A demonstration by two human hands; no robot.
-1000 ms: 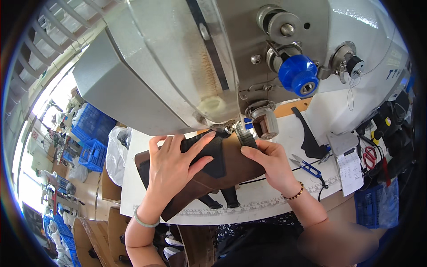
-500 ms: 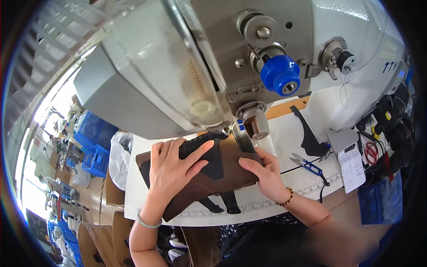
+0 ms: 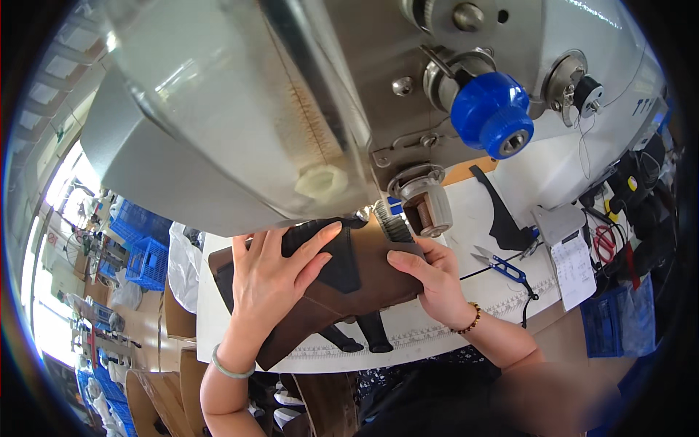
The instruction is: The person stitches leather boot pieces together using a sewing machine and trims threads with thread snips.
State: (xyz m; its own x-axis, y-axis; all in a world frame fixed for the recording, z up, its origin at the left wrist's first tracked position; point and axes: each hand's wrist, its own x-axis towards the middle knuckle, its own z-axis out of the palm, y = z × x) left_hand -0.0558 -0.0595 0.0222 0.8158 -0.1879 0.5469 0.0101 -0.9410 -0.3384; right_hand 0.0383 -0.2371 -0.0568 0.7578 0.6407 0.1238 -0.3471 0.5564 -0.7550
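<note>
A brown leather piece (image 3: 384, 280) with black panels (image 3: 341, 266) lies under the head of a sewing machine (image 3: 364, 95). It looks like part of a sewn upper, its exact kind not clear. My left hand (image 3: 269, 284) rests flat on its left side, fingers spread, some fingertips close beneath the machine head. At the right edge my right hand (image 3: 437, 280) pinches the leather, thumb on top and fingers partly hidden underneath. A dark ribbed strip (image 3: 393, 224) shows at the leather's far edge. The needle area is mostly hidden behind the machine head.
On the white table (image 3: 473, 306) to the right lie blue-handled thread snips (image 3: 506, 269), a black cut piece (image 3: 502, 218) and a paper pad (image 3: 574, 273). Two black straps (image 3: 373, 331) stick out below the leather. Blue crates (image 3: 148, 262) and cardboard boxes (image 3: 156, 397) stand left.
My view has come closer to the machine, whose head now looks larger. Both hands keep nearly the same places on the leather, with my left fingertips slightly more hidden by the machine.
</note>
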